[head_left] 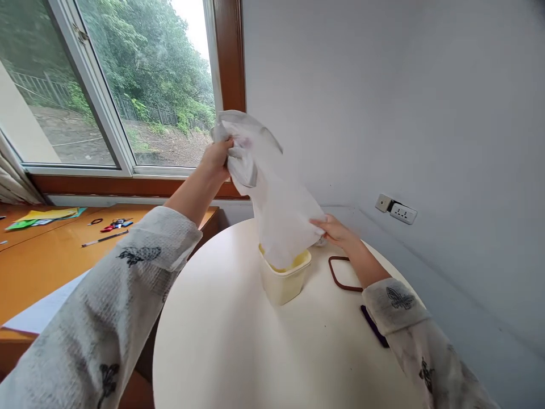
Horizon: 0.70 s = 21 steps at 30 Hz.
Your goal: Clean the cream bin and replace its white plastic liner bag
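A thin white plastic bag (283, 204) hangs stretched between my two hands. My left hand (218, 158) is closed around its bunched upper end, raised in front of the window frame. Lower down, my right hand (334, 228) pinches the bag's right edge. The bag's bottom end dips into the opening of a small cream-yellow bin (283, 284) that stands upright on the round white table. To the right of the bin, a brown rounded-square frame (333, 275) lies flat, partly hidden by my right forearm.
A dark purple strip-like object (374, 326) lies by my right sleeve. The round table (221, 329) stands near a wall with a socket (403, 213). On the wooden desk (46, 238) at left are scissors (114, 226), a pen (104, 238) and coloured papers (46, 215).
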Tool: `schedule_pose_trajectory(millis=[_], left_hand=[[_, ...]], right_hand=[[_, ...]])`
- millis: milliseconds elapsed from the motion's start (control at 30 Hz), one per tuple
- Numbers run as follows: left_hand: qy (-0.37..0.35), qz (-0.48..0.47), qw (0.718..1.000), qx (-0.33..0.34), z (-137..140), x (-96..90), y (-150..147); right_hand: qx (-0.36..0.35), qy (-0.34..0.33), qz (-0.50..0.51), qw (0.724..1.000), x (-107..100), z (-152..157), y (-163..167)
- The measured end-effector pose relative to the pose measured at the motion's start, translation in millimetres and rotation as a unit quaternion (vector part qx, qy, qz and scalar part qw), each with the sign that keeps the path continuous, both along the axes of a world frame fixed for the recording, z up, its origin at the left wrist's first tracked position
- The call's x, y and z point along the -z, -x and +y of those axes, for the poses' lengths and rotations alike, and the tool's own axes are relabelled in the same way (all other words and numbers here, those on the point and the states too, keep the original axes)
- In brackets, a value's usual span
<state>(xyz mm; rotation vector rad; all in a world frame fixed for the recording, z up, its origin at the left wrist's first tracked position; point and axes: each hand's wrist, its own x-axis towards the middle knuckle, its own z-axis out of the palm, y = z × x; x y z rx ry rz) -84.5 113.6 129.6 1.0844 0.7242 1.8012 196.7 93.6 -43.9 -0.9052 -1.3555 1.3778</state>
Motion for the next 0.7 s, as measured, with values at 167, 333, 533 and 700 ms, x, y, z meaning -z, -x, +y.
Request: schedule_pose_trajectory(millis=[167,333,533,700], left_hand=[[0.036,-0.044,0.998,-0.024,2.7,8.5,13.6],[0.063,-0.068,0.996,-0.006,1.7,19.2,-6.8],[0.102,-0.085,0.987,0.087,-18.2,28.6,-47.4],[0.1,-0.054,0.987,0.113,-40.2,21.5,-53.5]], right_hand=[[0.135,-0.022,0.006,0.991,5.9,11.3,-28.9],[0.242,-0.108,-0.028,0.964,-13.1,1.0,-12.6],[0.157,-0.263,-0.214,0.928,-31.8,-22.5,58.8],[0.193,-0.195,-0.475,0.836,-19.8,-13.5,79.2]])
